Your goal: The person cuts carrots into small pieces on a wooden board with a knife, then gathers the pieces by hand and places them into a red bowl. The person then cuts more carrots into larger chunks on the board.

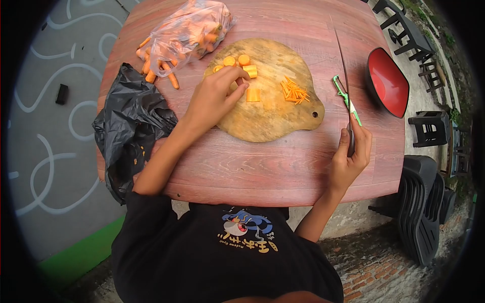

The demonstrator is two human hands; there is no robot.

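Note:
A round wooden cutting board [275, 118] lies on the table. My left hand [214, 96] hovers over its left part, index finger and thumb apart, with the index fingertip beside a cut carrot chunk [251, 70]. Just below the fingers lies another carrot piece [253, 95]. Several more chunks sit at the board's upper left, partly hidden behind the hand. A small pile of carrot sticks [294, 92] rests on the right part of the board. My right hand [353, 151] grips the handle of a knife [345, 65], its long thin blade pointing away from me.
A green peeler [346, 99] lies beside the knife, left of a red bowl [388, 83] with a black rim. A clear bag of carrots [189, 35] sits at the far left, above a black plastic bag [132, 108]. Stacked black chairs [419, 217] stand off the table's right side.

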